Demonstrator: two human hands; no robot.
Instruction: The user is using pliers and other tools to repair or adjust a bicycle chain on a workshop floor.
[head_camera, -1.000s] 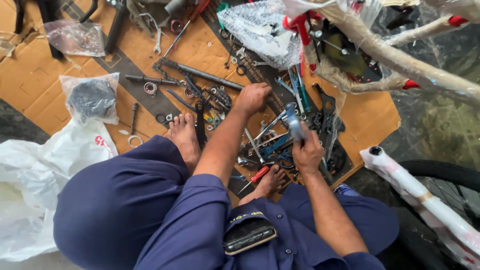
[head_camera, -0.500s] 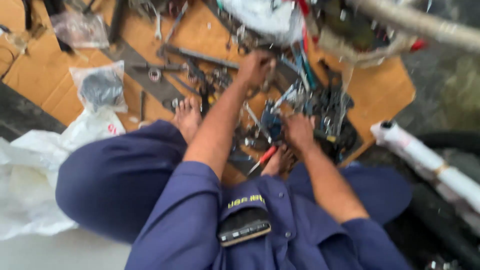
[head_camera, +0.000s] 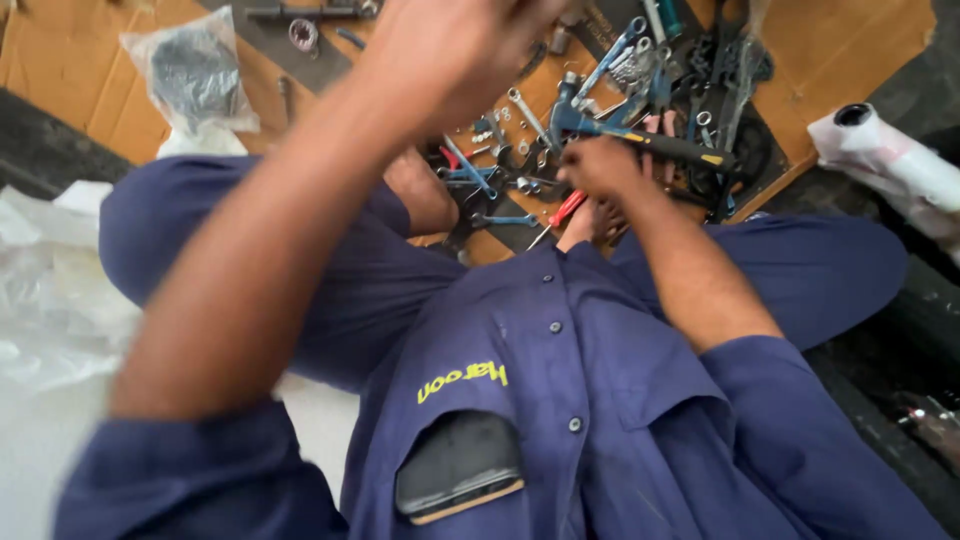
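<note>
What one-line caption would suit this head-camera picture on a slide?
Seated worker in blue: right hand among scattered wrenches by a hammer on cardboard; blurred left hand raised.

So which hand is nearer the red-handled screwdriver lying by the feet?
Right. The right hand sits just above the red-handled screwdriver, among the tools; the left hand is raised, blurred, farther up-left.

Black-handled hammer (head_camera: 640, 140) — apparently flat among wrenches.

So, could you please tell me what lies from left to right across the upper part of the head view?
Clear bag of dark parts → left hand → right hand on the hammer → white wrapped tube.
</note>
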